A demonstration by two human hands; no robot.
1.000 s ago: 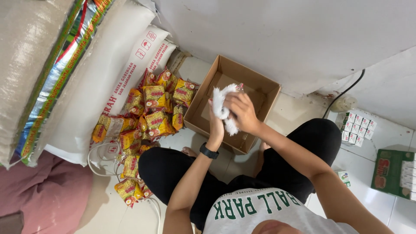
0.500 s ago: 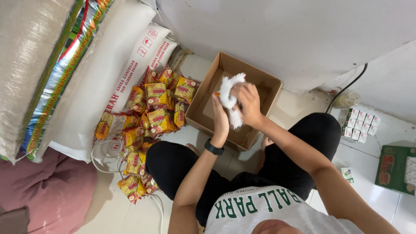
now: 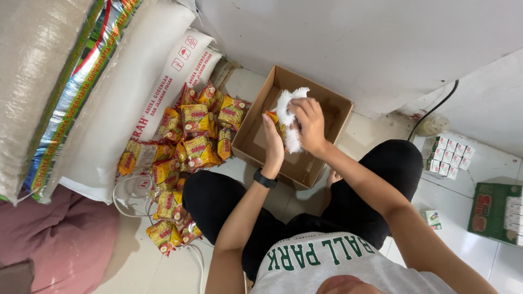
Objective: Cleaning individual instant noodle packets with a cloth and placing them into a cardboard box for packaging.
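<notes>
My left hand [image 3: 273, 142] holds a yellow snack packet [image 3: 272, 116] upright over an open cardboard box [image 3: 322, 96]. A black watch sits on that wrist. Pressed against the packet from the right, my right hand [image 3: 309, 124] grips a fluffy white cloth [image 3: 285, 102]. The cloth wraps around the packet and hides most of it. Both hands hover above the box's inside, which looks bare. I sit cross-legged on the floor in black trousers, with the box in front of my knees.
A pile of several yellow packets [image 3: 190, 142] lies left of the box, against big sacks [image 3: 131, 103]. A pink cloth [image 3: 60, 239] lies lower left. Small white cartons [image 3: 450, 157], a green box [image 3: 493, 211] and a black cable [image 3: 436, 109] are at right.
Both hands have drifted slightly farther over the box, and the white cloth has shifted across the packet. The grip on packet and cloth is the same.
</notes>
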